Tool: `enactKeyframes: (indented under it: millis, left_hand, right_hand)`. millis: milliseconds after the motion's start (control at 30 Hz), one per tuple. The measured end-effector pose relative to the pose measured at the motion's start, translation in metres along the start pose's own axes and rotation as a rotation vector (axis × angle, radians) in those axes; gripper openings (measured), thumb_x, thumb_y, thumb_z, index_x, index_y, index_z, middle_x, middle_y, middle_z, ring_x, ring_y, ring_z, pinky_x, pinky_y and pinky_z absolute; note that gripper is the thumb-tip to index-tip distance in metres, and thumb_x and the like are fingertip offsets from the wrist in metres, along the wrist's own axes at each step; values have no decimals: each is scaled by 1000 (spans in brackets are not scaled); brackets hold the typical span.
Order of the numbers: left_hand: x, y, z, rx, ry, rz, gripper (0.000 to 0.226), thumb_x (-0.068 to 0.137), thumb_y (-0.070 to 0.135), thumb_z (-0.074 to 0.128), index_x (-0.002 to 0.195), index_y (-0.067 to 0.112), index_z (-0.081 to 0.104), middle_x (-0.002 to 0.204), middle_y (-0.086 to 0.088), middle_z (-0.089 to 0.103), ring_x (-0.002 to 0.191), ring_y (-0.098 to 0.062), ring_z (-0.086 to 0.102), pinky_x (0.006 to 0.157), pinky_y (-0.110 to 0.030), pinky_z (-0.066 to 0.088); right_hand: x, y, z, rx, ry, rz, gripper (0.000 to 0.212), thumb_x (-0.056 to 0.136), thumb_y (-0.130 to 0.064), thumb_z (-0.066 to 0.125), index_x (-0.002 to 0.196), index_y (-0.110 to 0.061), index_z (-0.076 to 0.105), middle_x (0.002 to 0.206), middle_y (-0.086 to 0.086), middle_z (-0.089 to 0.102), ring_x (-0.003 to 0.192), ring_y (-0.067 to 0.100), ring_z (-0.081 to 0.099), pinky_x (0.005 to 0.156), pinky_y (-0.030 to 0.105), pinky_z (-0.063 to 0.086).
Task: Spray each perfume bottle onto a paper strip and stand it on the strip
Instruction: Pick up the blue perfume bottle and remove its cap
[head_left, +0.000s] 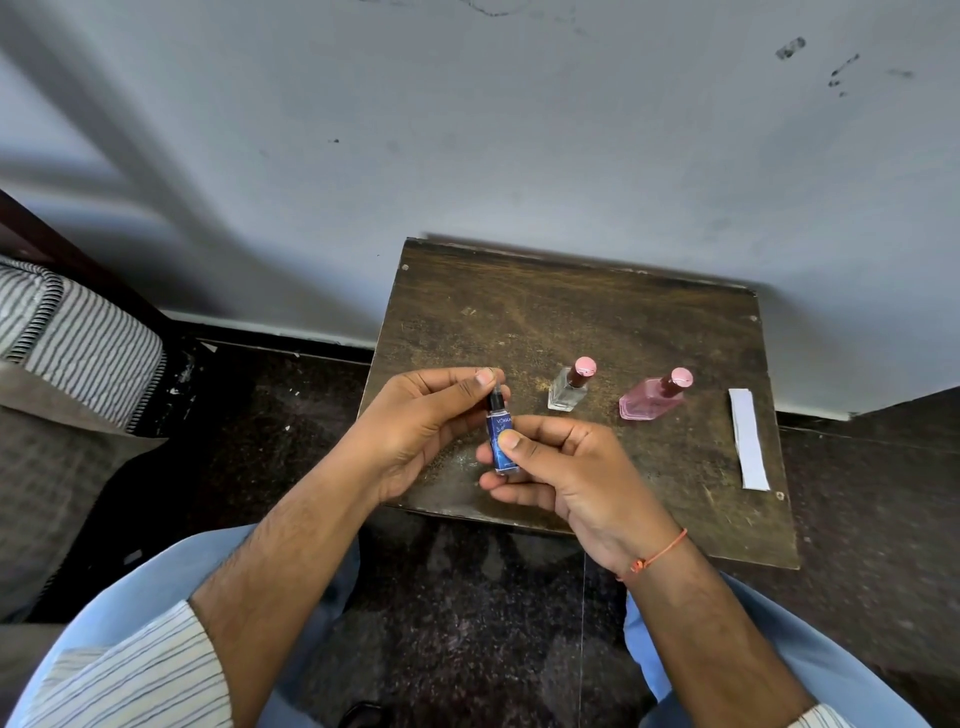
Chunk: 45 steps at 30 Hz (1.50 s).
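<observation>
A small blue perfume bottle is held upright over the front left of the wooden table. My right hand grips its lower body, thumb across the label. My left hand pinches its top between thumb and fingers, so the cap is hidden. A clear square bottle with a pink cap stands mid-table. A pink bottle with a pink cap stands to its right. White paper strips lie in a stack near the table's right edge.
The small table stands against a pale wall. A striped cushion on a seat is at the left. Dark speckled floor lies between my knees.
</observation>
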<state>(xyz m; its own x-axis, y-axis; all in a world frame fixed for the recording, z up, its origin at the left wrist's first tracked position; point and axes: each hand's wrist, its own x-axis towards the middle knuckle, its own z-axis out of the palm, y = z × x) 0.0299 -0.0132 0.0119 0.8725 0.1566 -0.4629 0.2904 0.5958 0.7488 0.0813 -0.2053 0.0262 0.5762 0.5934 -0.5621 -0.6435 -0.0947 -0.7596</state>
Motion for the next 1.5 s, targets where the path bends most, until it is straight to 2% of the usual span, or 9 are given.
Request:
enactKeyframes:
  millis: [167,433,567,700,833,1033,1167,1267,1500]
  left_hand:
    - [-3,2,0,42,-85,-20,25,96,24,72,108,8,87,116,-22,82,112,-26,80,90,-29,64]
    - [-5,-2,9,37,26,104,21,90,22,72,97,8,87,107,-20,84,103,-23,83,86,-28,65]
    - [-5,-1,7,47,26,112,24,90,23,72,101,5,84,106,-20,84,102,-23,82,86,-28,65]
    - [-5,-4,4,38,-1,104,22,92,23,72,99,7,87,109,-23,83,106,-25,82,86,-28,65]
    - [1,6,-6,-41,68,138,24,93,25,71,99,10,88,109,-18,84,106,-24,82,86,-25,64]
    - [5,3,-12,9,32,163,27,95,30,72,105,11,87,121,-19,81,117,-28,78,95,-28,63]
    - [5,5,-11,221,91,262,27,90,40,76,108,23,88,118,-4,84,104,-13,77,86,-23,62]
    - [4,5,-20,715,249,521,20,93,42,78,110,36,85,110,3,81,100,-5,74,84,-19,58]
    - [19,14,-29,1190,341,659,21,98,30,81,117,21,86,104,11,81,91,-1,74,81,-14,56]
  right_hand:
    - [1,5,0,-13,14,-26,17,102,-10,72,117,-7,79,105,20,83,84,26,83,75,30,69]
    - [7,11,11,-252,128,-205,25,104,-8,71,112,-31,77,96,4,86,82,19,83,76,28,68]
    - [4,7,7,-89,45,-99,15,103,-10,72,113,-18,80,100,14,85,81,22,82,77,30,69]
    - [4,4,3,6,-14,-26,20,100,-13,73,117,-5,78,103,19,84,81,24,82,78,32,69]
    - [1,10,7,-247,25,-125,19,103,-5,71,111,-20,78,96,6,86,79,16,80,77,27,67]
    - [0,14,12,-258,44,-180,26,103,-5,71,111,-30,76,98,1,86,82,14,82,77,25,66]
    - [3,15,7,-232,65,-199,24,103,-5,71,113,-26,78,102,4,86,87,17,82,82,26,66]
    - [7,16,5,-210,84,-220,23,102,-2,72,116,-20,78,105,6,86,94,19,83,84,24,64]
    - [13,16,0,-179,128,-287,24,101,-3,73,114,-22,79,110,2,85,110,23,80,105,38,61]
